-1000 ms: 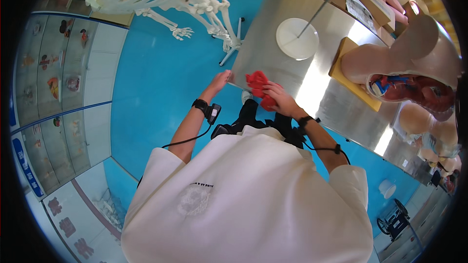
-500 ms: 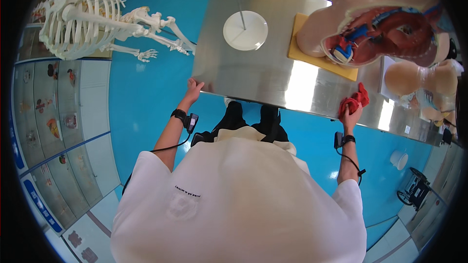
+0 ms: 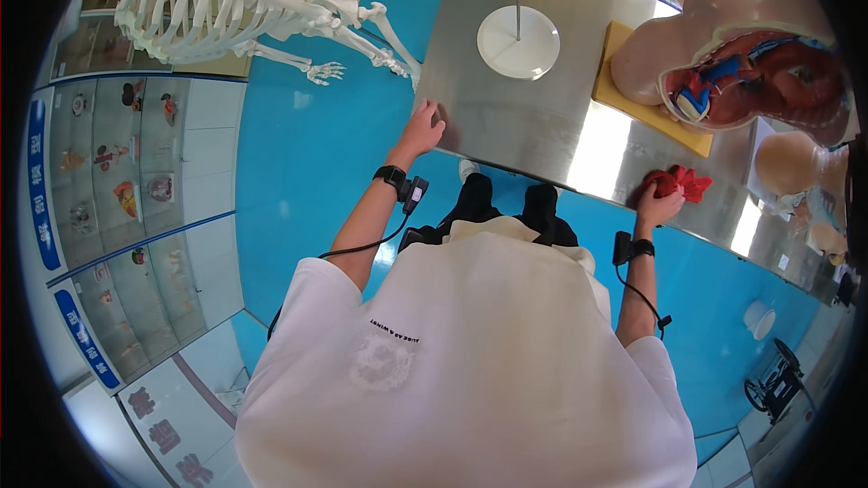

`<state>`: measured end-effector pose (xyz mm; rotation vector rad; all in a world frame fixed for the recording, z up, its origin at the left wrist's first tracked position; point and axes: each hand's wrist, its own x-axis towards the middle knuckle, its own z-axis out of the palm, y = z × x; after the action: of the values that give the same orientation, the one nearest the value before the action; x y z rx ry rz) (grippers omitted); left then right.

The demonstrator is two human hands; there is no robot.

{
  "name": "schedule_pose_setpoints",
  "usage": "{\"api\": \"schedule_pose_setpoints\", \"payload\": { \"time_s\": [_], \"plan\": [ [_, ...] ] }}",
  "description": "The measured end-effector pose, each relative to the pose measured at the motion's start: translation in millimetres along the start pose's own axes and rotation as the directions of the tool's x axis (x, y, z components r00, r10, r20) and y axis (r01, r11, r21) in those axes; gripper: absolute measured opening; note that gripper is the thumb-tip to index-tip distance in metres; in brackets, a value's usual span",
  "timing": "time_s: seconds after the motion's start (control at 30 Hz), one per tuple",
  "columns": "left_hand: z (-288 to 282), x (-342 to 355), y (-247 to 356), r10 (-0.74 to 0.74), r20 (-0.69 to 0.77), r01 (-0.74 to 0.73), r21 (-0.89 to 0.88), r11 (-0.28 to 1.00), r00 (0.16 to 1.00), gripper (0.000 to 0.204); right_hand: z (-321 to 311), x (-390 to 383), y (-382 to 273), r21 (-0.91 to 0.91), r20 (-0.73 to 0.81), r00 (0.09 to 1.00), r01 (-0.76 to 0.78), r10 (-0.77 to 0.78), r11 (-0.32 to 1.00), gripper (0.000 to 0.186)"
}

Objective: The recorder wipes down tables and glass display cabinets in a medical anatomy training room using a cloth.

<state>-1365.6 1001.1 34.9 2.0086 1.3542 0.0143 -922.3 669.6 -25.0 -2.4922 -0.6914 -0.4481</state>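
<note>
A crumpled red cloth [image 3: 692, 184] lies on the steel tabletop [image 3: 520, 131], near its front edge on the right. My right hand [image 3: 662, 208] is closed on the cloth and presses it against the metal. At the table's left edge is my left hand [image 3: 422, 132], its fingers loosely bent and a little apart, with nothing in them. A round white base [image 3: 533, 52] with a thin upright metal rod stands toward the far side. On the right, a large anatomical torso model [image 3: 759, 0] with red and blue inner parts rests partly over a yellow board [image 3: 644, 117].
A white skeleton model [image 3: 262, 4] is beyond the table's left end, its leg bones reaching the table's edge. Another body model [image 3: 785, 163] is at the far right. A glass display cabinet [image 3: 117, 172] stands left; a wheelchair [image 3: 776, 381] and white bucket [image 3: 759, 318] are lower right.
The view has shifted, so the table sits further right. My left hand has eased off its hold on the table's corner. My right hand still has the red cloth, now turned somewhat differently.
</note>
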Motion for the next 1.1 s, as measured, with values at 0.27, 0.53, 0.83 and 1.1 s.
{"api": "schedule_pose_setpoints", "payload": {
  "time_s": [0.27,0.53,0.83,1.1],
  "plan": [
    [11.1,7.6,-15.1,-0.102,0.112,0.099,0.038,0.994,0.988,0.075,-6.2,-20.7,-58.5,0.11,0.131,0.991,-0.013,-0.002,0.994,0.061],
    [16.1,11.6,-11.8,-0.066,0.17,0.05,0.093,0.994,0.983,0.087,-14.0,-19.0,-59.4,0.125,0.116,0.993,-0.017,0.002,0.992,0.061],
    [10.9,22.0,-16.0,-0.029,0.087,0.009,0.218,0.976,0.996,0.066,-41.8,-4.9,-36.2,0.246,0.363,0.919,0.065,-0.154,0.967,0.085],
    [3.2,-37.5,-12.7,-0.071,-0.021,0.072,0.074,0.995,0.997,0.03,-83.5,20.8,-7.2,0.352,0.426,0.861,0.126,-0.279,0.927,0.098]
  ]
}}
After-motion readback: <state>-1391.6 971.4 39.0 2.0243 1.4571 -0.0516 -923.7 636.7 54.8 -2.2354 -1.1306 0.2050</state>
